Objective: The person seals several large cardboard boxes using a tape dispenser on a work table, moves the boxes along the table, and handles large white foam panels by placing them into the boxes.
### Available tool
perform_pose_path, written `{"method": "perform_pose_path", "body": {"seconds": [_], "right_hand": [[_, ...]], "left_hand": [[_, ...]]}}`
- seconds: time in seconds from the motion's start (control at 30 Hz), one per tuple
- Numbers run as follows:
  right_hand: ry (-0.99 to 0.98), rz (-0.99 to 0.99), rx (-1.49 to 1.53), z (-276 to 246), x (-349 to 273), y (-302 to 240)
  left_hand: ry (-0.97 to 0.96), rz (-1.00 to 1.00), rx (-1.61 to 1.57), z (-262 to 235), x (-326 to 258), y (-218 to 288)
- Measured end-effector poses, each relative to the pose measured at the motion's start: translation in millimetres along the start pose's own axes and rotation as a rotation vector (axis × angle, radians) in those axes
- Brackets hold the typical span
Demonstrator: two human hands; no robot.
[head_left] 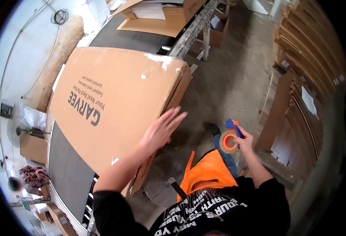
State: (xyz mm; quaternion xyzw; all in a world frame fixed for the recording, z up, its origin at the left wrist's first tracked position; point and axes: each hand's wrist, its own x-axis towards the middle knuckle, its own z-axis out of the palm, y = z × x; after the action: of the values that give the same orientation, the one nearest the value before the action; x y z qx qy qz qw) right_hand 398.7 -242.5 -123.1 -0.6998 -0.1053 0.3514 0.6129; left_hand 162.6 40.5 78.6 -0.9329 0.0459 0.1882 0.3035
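A large flat brown cardboard box (118,98) lies on a dark conveyor belt (69,169), its near right edge reaching past the belt's side. My left hand (163,129) rests at that edge with its fingers stretched out, the palm toward the box's side. Pieces of clear tape shine on the box's far right corner. Away from the box, over the floor, my right hand (245,141) grips a tape dispenser (232,135) with a blue and orange body and a roll of tape on an orange hub.
Farther along the belt sits an open cardboard box (153,19). Stacked flat cartons (306,47) and leaning cardboard sheets (287,118) stand at the right. A fan (19,131) is at the left, where a person stands in the background. A round stool (160,192) is below the belt's edge.
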Motion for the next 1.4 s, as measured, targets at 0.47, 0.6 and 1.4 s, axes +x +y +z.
{"method": "perform_pose_path", "body": {"seconds": [0.47, 0.6, 1.4], "right_hand": [[-0.906, 0.123, 0.144, 109.4, 406.6, -229.8], [-1.31, 0.035, 0.117, 226.1, 494.7, -287.7], [-1.146, -0.144, 0.185, 109.8, 269.3, -211.3]], "left_hand": [[0.103, -0.792, -0.777, -5.1, 226.5, -146.9], [0.104, -0.838, -0.789, -2.9, 237.2, -167.0], [0.42, -1.261, -1.044, 13.4, 184.9, -119.8]]}}
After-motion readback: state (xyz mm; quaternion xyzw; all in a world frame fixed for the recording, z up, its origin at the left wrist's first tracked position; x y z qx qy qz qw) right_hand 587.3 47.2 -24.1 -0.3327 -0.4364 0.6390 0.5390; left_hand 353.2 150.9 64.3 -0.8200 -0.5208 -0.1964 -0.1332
